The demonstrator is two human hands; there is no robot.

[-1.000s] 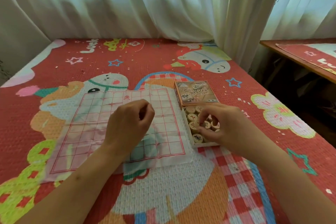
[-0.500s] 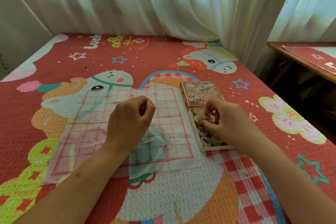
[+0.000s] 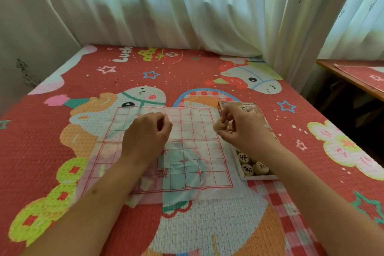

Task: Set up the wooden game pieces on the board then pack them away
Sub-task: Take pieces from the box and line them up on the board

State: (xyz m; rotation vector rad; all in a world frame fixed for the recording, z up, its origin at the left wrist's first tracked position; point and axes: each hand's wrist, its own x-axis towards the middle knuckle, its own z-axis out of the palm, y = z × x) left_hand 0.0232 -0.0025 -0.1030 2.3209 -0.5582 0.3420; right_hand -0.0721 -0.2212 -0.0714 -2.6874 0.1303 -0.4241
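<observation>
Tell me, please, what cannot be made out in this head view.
- Count of the stack of pieces: blurred, and fingers of the right hand cover it.
- Whether the left hand holds anything: curled fingers hide its palm.
- Most of the contents of the box: the right wrist covers them.

Prob. home bedroom: cartoon-print mat [image 3: 187, 72], sheer curtains [image 3: 207, 16] at window.
</observation>
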